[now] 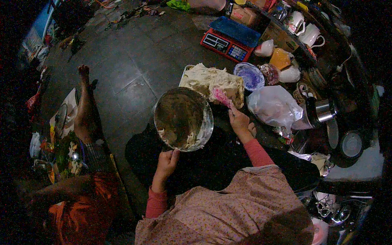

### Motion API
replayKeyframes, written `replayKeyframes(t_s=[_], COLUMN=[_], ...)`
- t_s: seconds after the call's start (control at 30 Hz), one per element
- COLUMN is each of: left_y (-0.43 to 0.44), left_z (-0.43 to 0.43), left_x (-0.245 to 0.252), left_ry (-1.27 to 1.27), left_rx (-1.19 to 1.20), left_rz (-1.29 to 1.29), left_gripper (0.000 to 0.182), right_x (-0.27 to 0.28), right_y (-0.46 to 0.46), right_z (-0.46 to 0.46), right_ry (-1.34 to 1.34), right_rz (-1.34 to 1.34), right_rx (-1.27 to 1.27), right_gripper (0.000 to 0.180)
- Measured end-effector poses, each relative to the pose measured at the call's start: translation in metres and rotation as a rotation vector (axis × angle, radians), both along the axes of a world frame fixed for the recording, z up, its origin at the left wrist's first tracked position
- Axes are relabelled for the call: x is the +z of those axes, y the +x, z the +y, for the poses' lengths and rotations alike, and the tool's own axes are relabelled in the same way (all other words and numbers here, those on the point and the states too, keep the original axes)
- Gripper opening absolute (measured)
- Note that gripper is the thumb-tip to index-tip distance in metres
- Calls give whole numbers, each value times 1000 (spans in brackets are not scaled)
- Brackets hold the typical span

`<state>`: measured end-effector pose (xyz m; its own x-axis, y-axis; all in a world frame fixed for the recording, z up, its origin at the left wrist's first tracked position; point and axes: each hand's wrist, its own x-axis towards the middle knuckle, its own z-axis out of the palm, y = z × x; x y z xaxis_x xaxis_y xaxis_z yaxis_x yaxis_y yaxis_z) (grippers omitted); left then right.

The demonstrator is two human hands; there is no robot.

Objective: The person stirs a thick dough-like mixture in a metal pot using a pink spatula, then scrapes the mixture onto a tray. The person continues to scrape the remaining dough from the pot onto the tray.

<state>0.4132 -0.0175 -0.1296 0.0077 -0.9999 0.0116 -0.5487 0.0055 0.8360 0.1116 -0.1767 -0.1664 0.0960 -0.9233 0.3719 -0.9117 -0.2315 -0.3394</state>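
My left hand (167, 163) grips the near rim of a round metal pan (183, 119), tilted so that its inside faces me. Streaks of pale batter or dough cling to the pan's lower wall. In my right hand (241, 123) is a pink spatula (221, 96), its blade touching a pale, lumpy dough-like mass (211, 78). That mass fills a rectangular tray, whose white rim (184, 73) shows at the left. Close to the tray's right side stands a bowl with a purple-blue inside (249, 76).
A red digital scale (228, 39) stands beyond the tray. A full clear plastic bag (272, 105) lies right of my right hand, near a metal pot (324, 111). White mugs (310, 35) stand at upper right. Another person's leg (85, 113) stretches along the tiled floor (131, 70) at left.
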Motion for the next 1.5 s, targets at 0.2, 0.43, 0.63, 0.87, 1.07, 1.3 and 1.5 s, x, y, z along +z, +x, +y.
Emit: replayKeyframes(t_s=[0.2, 0.43, 0.63, 0.87, 1.07, 1.3, 1.5], left_y=[1, 0, 2, 4, 2, 4, 7], left_z=[-1, 0, 1, 1, 0, 2, 2], left_x=[-3, 3, -2, 1, 2, -5, -10], left_ry=[121, 45, 49, 76, -19, 0, 84], left_rx=[-12, -20, -8, 30, 14, -17, -9], left_rz=[76, 50, 97, 147, 65, 34, 51], left_gripper=[40, 40, 40, 40, 38, 41, 42], right_x=[28, 59, 2, 57, 128, 89, 120], right_y=[-2, -50, -82, -63, -43, -29, -29], right_z=[3, -39, -64, -64, -66, -120, -116], right_ry=[301, 215, 217, 98, -174, 156, -41], right_rz=[21, -236, -279, 253, 114, 516, 476], right_rx=[-87, -231, -205, -474, -339, -66, -37], right_gripper=[44, 39, 49, 34, 31, 25, 24])
